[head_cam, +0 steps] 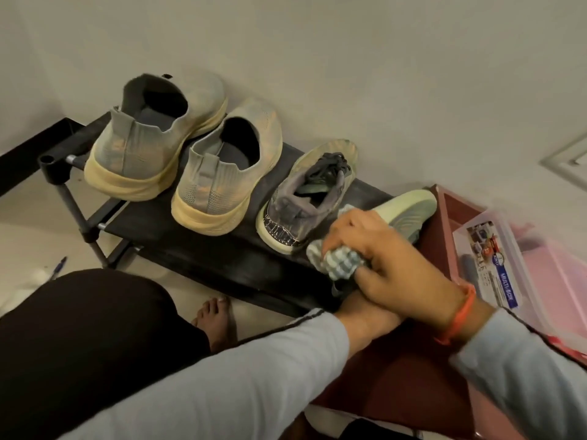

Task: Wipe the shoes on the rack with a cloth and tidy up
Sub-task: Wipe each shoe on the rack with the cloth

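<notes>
Right hand [378, 249] grips cloth [338, 262]; left hand hidden; plastic box [521, 281] contents seemingly blurred.

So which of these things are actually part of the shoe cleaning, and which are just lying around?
Part of the job:
striped cloth, gripped by the right hand
tilted shoe being wiped
laced shoe
pair of slip-on shoes
black rack

Just lying about:
blue pen on the floor
clear plastic box

Three shoes [222, 173] side by side on the rack [197, 249], fourth shoe [409, 214] tilted at right end, plastic box [521, 258] further right.
</notes>
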